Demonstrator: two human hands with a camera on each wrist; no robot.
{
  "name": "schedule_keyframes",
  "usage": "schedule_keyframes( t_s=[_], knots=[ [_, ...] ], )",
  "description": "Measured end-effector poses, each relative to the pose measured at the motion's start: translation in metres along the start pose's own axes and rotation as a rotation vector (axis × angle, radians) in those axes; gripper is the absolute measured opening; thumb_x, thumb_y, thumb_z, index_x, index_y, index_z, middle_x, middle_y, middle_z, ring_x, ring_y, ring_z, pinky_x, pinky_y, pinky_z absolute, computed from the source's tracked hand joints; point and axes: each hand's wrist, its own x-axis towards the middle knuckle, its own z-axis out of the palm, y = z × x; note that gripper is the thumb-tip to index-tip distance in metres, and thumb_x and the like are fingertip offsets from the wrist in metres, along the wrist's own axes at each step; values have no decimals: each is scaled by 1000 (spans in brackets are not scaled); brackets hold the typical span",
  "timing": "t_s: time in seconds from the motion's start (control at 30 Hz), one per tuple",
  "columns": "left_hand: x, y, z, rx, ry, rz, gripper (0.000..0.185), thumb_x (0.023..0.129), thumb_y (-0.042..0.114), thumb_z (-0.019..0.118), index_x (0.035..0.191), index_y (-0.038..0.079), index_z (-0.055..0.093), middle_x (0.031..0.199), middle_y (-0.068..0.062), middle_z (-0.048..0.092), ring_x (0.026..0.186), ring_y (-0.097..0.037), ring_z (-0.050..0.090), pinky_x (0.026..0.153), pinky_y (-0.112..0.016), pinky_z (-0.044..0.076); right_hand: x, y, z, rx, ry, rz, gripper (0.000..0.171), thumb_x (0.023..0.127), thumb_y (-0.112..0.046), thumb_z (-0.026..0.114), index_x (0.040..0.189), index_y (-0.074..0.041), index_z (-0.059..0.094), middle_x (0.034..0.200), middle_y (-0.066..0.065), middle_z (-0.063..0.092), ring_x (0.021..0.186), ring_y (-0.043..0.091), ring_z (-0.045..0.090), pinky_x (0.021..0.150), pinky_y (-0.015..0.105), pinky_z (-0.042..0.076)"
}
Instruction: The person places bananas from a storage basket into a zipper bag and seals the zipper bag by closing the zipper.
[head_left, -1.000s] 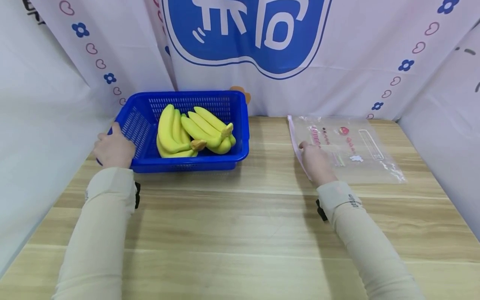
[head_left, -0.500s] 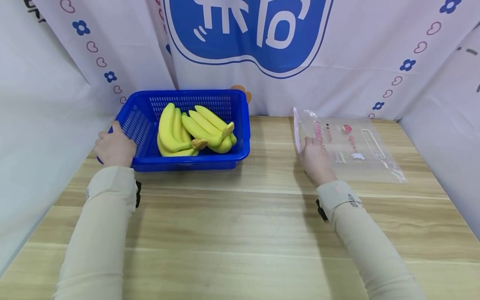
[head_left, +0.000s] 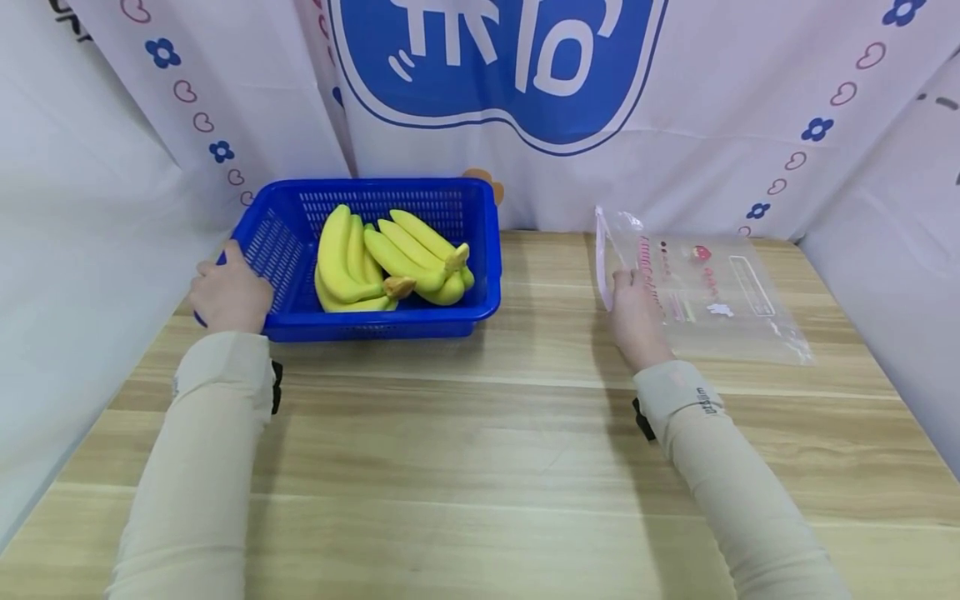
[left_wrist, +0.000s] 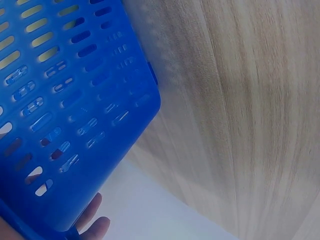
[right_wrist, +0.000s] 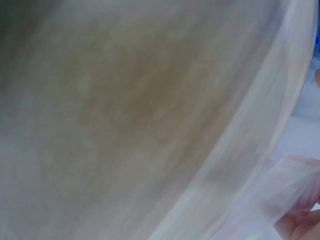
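Note:
A blue plastic basket (head_left: 480,250) stands at the back left of the wooden table, with two bunches of yellow bananas (head_left: 386,262) inside. My left hand (head_left: 228,292) grips the basket's left end; in the left wrist view the basket wall (left_wrist: 75,100) fills the left side and my fingertips (left_wrist: 95,220) curl under its corner. A clear zip bag (head_left: 712,292) with pink print lies at the back right. My right hand (head_left: 633,312) pinches its left, open edge and holds that edge raised off the table. The right wrist view shows only blurred bag film (right_wrist: 280,195) over the wood.
The wooden table (head_left: 480,467) runs wide in front of both arms. White printed cloth (head_left: 487,83) hangs close behind the basket and bag, and white walls close in on the left and right sides.
My right hand has lifted the bag's left edge up off the table and shifted slightly right. The left hand and the basket have stayed put.

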Motion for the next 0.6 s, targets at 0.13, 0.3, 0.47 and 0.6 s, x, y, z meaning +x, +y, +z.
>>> schedule_keyframes(
  t_s=[0.13, 0.3, 0.47, 0.6],
  knots=[
    [0, -1, 0, 11, -5, -1, 72, 95, 24, 35, 150, -2, -4, 131, -48, 30, 113, -57, 41, 91, -61, 45, -1, -1, -1, -48, 19, 16, 52, 87, 6, 49, 137, 12, 36, 140, 34, 35, 123, 50, 44, 101, 59, 41],
    [-1, -1, -1, 17, -6, 4, 70, 96, 23, 34, 150, -2, -3, 131, -48, 30, 111, -57, 42, 89, -60, 46, -1, -1, -2, -83, 48, 48, 64, 88, 1, 50, 145, 12, 23, 150, 30, 26, 138, 46, 28, 105, 61, 37],
    [-1, 1, -2, 17, -10, -7, 70, 97, 24, 34, 151, -1, -3, 131, -47, 31, 112, -56, 42, 91, -61, 46, 2, 2, -4, 3, 94, 34, 84, 80, -3, 62, 148, 10, 14, 156, 28, 15, 143, 47, 17, 112, 62, 25],
    [0, 1, -1, 15, -12, -21, 70, 97, 25, 34, 151, -1, -4, 131, -46, 31, 113, -55, 42, 94, -61, 45, 1, 1, -5, 127, 99, 25, 92, 77, 4, 60, 150, 7, 4, 158, 26, 3, 144, 49, 10, 116, 62, 12]
  ],
)
